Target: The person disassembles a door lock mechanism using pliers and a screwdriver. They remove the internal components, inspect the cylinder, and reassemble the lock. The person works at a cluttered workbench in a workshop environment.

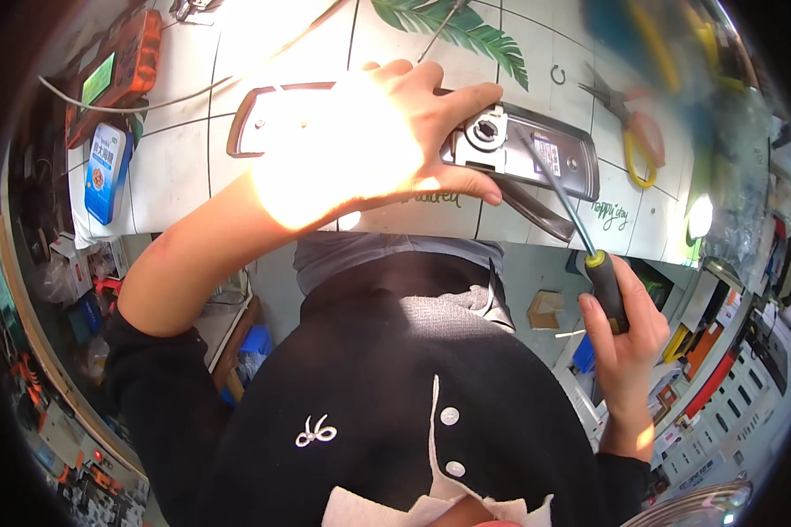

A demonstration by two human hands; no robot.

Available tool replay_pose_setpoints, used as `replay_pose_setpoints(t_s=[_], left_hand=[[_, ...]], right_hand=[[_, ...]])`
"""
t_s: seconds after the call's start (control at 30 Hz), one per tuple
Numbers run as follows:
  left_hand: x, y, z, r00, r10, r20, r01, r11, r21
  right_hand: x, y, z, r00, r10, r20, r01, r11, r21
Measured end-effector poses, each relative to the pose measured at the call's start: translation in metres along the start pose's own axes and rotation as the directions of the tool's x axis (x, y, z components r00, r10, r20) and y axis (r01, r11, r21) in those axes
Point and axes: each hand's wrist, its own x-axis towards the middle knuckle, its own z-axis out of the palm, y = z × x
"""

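Left hand [404, 136], back lost in glare, grips the panel [582, 145] across its middle, thumb on the near side; panel lies lengthwise close to the near edge of the worktop [180, 198]. Right hand [633, 329], just off that edge, closes round the screwdriver [601, 279], its tip over the panel's right half, contact unclear. Scissors [641, 149] sit toward the right edge.

On the white surface [180, 149], an orange device [137, 66] is lying beside a blue-and-white box [107, 167] at the left, a pale cable [189, 97] is passing across the device, and scissors [619, 105] are lying at the right.
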Motion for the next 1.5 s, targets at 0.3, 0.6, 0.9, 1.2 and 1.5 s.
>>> replay_pose_setpoints(t_s=[0.3, 0.6, 0.9, 1.2, 1.5], left_hand=[[0.003, -0.001, 0.003, 0.999, 0.035, 0.009, -0.035, 0.999, -0.008], [-0.001, 0.001, 0.001, 0.999, 0.012, 0.041, -0.014, 0.998, 0.058], [-0.004, 0.005, 0.001, 0.997, 0.08, 0.012, -0.08, 0.99, 0.117], [-0.005, 0.007, 0.0, 0.98, 0.198, -0.031, -0.188, 0.961, 0.204], [-0.002, 0.015, -0.013, 0.989, 0.124, 0.079, -0.139, 0.963, 0.231]], right_hand=[[0.024, -0.014, -0.049, 0.946, 0.171, 0.274, -0.097, 0.96, -0.264], [0.054, -0.025, -0.059, 0.759, 0.401, 0.513, -0.473, 0.881, 0.012], [-0.001, -0.006, -0.025, 0.896, 0.287, 0.338, -0.334, 0.938, 0.088], [-0.032, 0.033, 0.016, 0.997, 0.022, 0.071, -0.024, 0.999, 0.023], [-0.011, 0.029, -0.015, 0.976, 0.078, 0.206, -0.071, 0.997, -0.038]])
